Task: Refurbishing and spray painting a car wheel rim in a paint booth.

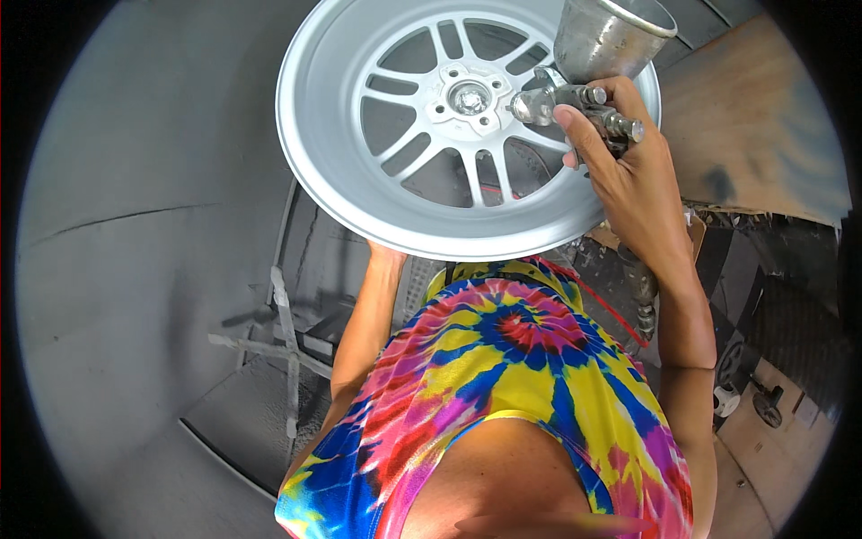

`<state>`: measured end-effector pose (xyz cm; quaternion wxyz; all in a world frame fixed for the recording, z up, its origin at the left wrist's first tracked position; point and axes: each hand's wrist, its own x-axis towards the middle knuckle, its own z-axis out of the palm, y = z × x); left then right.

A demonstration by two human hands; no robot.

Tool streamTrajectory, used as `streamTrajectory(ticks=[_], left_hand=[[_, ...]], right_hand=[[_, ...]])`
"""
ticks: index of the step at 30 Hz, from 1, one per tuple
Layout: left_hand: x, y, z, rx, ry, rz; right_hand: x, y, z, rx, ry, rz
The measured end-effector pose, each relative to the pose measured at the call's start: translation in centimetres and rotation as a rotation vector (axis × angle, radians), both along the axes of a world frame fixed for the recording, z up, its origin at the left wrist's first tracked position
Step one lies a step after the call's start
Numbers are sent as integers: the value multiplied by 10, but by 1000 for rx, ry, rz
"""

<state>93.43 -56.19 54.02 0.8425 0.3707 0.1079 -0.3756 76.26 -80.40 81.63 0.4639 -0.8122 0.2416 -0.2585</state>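
A silver alloy wheel (pixel 462 135) with paired spokes is raised in front of me, its open dish facing me. My left hand (pixel 387 252) reaches up to its near edge and holds it from beneath; the rim hides the fingers. In my right hand (pixel 628 166) is a metal spray gun (pixel 539 107), with the fingers closed around its body. A dented metal cup (pixel 603 43) sits on top of the gun. The gun's nozzle points left across the wheel, close to the hub. What the trigger finger does is hard to make out.
A red hose (pixel 611 312) runs below my right forearm, near a metal fitting (pixel 644 292). On the left are a dusty grey wall (pixel 135 180) and a crossed metal frame (pixel 292 346). A stained brown board (pixel 754 117) stands at right; a small dark wheel (pixel 767 409) lies lower right.
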Motion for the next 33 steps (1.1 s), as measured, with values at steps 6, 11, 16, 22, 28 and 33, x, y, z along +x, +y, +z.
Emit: streamTrajectory(ticks=[6, 11, 16, 22, 28, 33], left_hand=[[-19, 15, -10, 51, 46, 62], [-48, 31, -15, 141, 60, 40], [-74, 52, -9, 503, -342, -607], [-62, 17, 212, 232, -1111, -456], [-15, -3, 198, 880, -1683, -480], [-39, -5, 166, 1164, -1863, -374]], right_hand=[[8, 2, -4, 1, 1, 23], [8, 6, -9, 32, -10, 72], [5, 4, -14, 109, -87, 157], [5, 12, 33, 237, 66, 234], [3, 24, 50, 446, 128, 360], [2, 18, 49, 417, 175, 406]])
